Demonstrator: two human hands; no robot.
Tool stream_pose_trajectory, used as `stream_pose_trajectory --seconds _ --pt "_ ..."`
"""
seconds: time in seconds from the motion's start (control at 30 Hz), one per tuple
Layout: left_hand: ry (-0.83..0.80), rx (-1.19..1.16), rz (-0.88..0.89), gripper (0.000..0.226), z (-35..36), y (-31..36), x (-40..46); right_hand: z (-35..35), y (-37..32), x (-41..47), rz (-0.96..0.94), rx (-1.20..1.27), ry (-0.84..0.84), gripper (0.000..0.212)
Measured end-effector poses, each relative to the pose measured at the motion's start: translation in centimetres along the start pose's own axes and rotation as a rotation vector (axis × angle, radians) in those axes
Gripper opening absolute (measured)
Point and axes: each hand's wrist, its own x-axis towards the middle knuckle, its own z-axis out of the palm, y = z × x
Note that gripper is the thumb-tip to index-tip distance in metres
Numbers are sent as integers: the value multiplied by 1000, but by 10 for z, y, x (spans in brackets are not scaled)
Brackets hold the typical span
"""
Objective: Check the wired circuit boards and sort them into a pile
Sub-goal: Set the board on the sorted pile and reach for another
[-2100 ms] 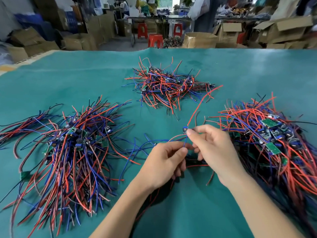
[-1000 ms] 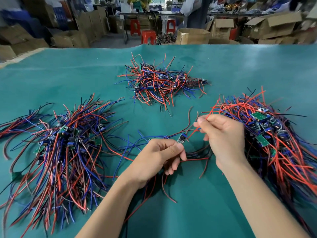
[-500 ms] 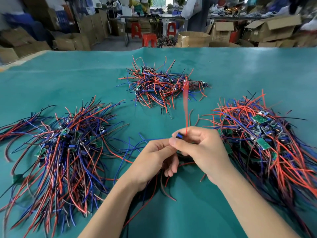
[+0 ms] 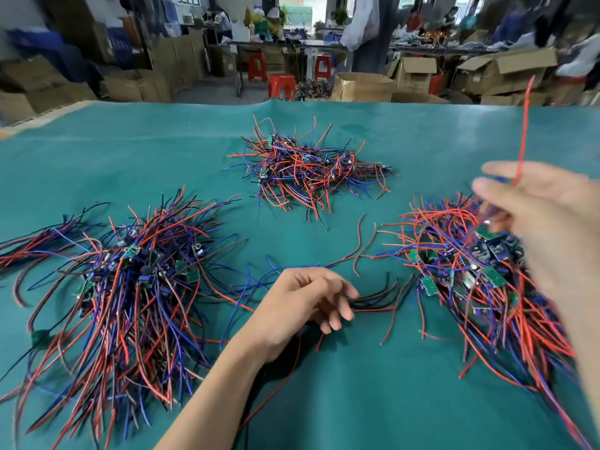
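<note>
**Right hand swings a checked board out over the right pile**

Nearest: left hand (image 4: 308, 300) low on the teal worktop (image 4: 373, 384), fingers loosely curled over a few loose dark and red wires (image 4: 383, 300). Whether it actually grips any of them, cannot tell. Likely parked there for the next piece.

Right hand (image 4: 535, 216) raised above the right pile (image 4: 480, 274), motion-blurred. A red wire (image 4: 523, 131) stands up from between its fingers, so it is pinching a wired board by the lead. The board itself is lost in blur. Judged: carrying the piece over for dropping onto this heap.

Left pile (image 4: 130, 280) lies with long leads fanned toward the viewer, green boards bunched mid-heap. Far pile (image 4: 308, 170) is smaller and more tangled, beyond both hands.

Against half a second ago: the hands were together at centre, both on one board with its red lead upright. Now they are well apart, the right having carried the piece off rightward and upward, the left left behind on the worktop. Piles unchanged.
</note>
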Motion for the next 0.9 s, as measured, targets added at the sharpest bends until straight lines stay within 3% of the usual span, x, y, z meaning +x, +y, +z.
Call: stream_pose_trajectory --seconds 0.13,0.2,0.27,0.33,0.43,0.57,0.63,0.73,0.9 --pt "51 -30 -8 22 1 0 1 -44 -15 34 67 -770 -214 22" --pt "67 -29 -10 22 3 0 2 -40 -16 43 134 -1203 -359 39" --pt "78 -31 -12 22 4 1 2 -22 -12 50 23 -1418 -400 45" --pt "89 -37 -17 21 4 2 2 11 -9 48 -140 -1288 -356 32" --pt "92 -53 -16 20 4 2 1 84 5 43 -259 -1119 -527 14" --pt "105 -77 -18 19 3 1 2 181 37 48 -263 -1123 -690 28" --pt "104 -81 -17 19 3 0 3 210 51 55 -212 -1198 -625 33" --pt "86 -83 -14 19 1 -1 3 230 69 62 -196 -1303 -502 22" --pt "88 -77 -18 20 -1 -2 4 243 76 62 -237 -1297 -362 18"
